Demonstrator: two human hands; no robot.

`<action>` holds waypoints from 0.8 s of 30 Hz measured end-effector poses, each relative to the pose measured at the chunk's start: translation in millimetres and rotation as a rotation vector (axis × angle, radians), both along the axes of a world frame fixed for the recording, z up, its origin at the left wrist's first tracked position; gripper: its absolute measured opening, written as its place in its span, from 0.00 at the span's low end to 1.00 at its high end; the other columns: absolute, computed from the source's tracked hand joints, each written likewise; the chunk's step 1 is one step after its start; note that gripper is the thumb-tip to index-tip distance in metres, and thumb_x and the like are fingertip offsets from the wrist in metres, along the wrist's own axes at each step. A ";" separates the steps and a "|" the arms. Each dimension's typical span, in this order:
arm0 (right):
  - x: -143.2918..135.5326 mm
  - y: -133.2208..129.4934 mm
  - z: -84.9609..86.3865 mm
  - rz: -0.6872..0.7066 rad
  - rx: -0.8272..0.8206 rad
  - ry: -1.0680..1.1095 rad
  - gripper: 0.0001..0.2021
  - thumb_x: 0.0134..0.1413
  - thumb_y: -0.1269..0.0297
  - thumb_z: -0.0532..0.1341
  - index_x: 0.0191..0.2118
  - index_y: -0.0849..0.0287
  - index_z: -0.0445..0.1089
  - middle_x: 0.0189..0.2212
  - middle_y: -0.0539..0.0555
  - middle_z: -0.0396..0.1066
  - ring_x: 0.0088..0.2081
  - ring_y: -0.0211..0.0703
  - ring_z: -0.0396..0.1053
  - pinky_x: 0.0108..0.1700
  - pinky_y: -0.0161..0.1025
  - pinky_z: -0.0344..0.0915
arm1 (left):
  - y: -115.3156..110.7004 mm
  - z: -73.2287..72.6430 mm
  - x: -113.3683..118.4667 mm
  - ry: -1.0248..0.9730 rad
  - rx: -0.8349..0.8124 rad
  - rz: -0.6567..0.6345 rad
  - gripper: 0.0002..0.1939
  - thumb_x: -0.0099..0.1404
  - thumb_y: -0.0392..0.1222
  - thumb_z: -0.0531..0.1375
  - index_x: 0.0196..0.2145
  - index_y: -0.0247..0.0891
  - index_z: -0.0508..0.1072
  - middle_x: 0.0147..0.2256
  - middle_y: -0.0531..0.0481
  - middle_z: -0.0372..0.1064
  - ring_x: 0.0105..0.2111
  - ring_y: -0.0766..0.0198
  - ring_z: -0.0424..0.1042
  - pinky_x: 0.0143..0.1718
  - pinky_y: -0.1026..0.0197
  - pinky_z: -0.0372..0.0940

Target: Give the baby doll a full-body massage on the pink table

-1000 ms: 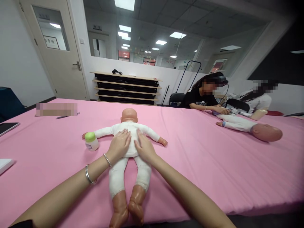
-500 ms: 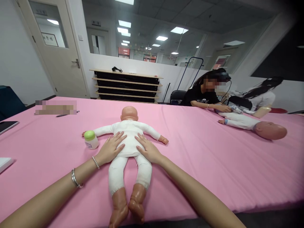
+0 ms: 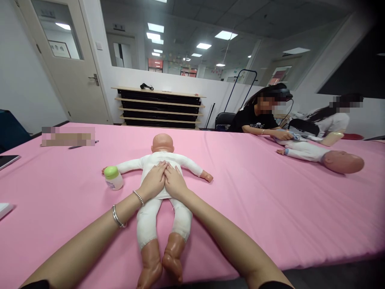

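Note:
A baby doll [image 3: 180, 212] in white cloth lies on the pink-covered table [image 3: 240, 192], its head away from me and its feet toward me. My left hand [image 3: 154, 180] rests flat on the middle of its torso, fingers stretched and pointing away. Beside it, my right hand [image 3: 175, 181] lies flat on the torso too, and the fingertips of both hands meet. Neither hand grips anything. A small jar with a green lid [image 3: 113, 178] stands left of the doll, by its outstretched arm.
At the right, a person in black [image 3: 258, 116] handles cloth near another doll [image 3: 343, 161]. A second person in white [image 3: 333, 122] sits farther right. A phone [image 3: 9, 160], a white object [image 3: 5, 209] and a pen [image 3: 82, 145] lie at the left.
Both hands have slid inward from the sides of the doll's torso to its middle, where they now touch. The doll lies as before.

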State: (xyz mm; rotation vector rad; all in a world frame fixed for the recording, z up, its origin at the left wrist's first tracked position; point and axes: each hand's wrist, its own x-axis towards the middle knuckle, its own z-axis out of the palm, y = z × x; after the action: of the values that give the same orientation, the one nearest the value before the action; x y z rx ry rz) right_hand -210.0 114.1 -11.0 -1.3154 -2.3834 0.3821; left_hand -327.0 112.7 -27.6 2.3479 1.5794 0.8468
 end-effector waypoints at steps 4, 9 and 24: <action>17.9 2.1 -8.4 0.059 -0.018 -0.018 0.26 0.59 0.63 0.43 0.63 0.54 0.44 0.63 0.51 0.42 0.66 0.41 0.38 0.66 0.56 0.35 | -4.9 -1.1 -12.2 0.140 -0.040 -0.043 0.26 0.67 0.42 0.41 0.62 0.40 0.49 0.63 0.49 0.43 0.63 0.59 0.38 0.61 0.43 0.37; 43.8 2.3 -9.8 0.106 -0.073 0.003 0.26 0.58 0.48 0.43 0.62 0.44 0.46 0.64 0.45 0.34 0.67 0.44 0.33 0.65 0.58 0.33 | -16.7 -0.1 -33.4 0.175 -0.100 -0.068 0.27 0.68 0.54 0.39 0.63 0.47 0.47 0.64 0.52 0.35 0.64 0.57 0.33 0.59 0.39 0.36; 32.2 3.1 31.5 -0.277 0.028 0.214 0.17 0.57 0.60 0.47 0.46 0.54 0.69 0.45 0.49 0.69 0.48 0.38 0.67 0.53 0.36 0.62 | -18.2 37.7 -22.5 -0.151 0.114 0.247 0.21 0.65 0.42 0.44 0.46 0.33 0.70 0.48 0.44 0.68 0.50 0.57 0.65 0.53 0.53 0.59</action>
State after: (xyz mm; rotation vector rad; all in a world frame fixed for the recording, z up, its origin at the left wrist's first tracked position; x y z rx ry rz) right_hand -177.8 117.1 20.5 -1.4854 -1.9929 0.3847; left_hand -349.4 94.5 10.1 2.1283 1.8244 1.1656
